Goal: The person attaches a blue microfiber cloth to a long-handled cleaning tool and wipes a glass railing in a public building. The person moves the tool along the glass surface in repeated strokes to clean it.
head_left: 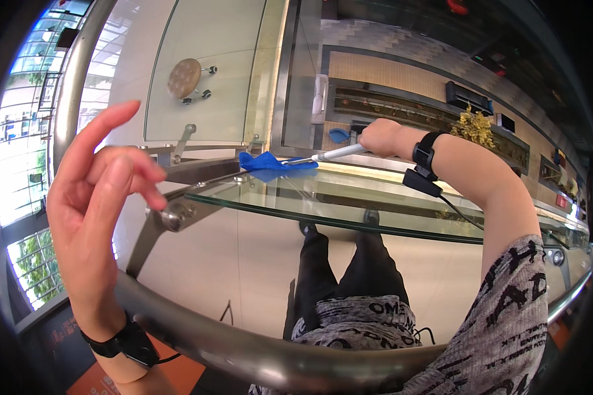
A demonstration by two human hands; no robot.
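Observation:
My right hand (381, 137) grips the grey handle (340, 152) of a slim tool, reaching beyond the glass panel (296, 210) of a railing. Against the far end of the tool lies a crumpled blue cloth (276, 163), at the panel's edge near a metal post; how it is attached cannot be made out. My left hand (90, 197) is raised on the left with nothing in it, thumb and index finger apart and the other fingers curled. Behind it sits a round steel glass clamp (174, 217).
A thick metal handrail (276, 363) curves in front of my body. A second glass panel (212, 29) stands beyond the post, with a round stool on castors (184, 79) seen through it. A lower floor area holds a yellow-leaved plant (474, 127) and a dark sofa (467, 98).

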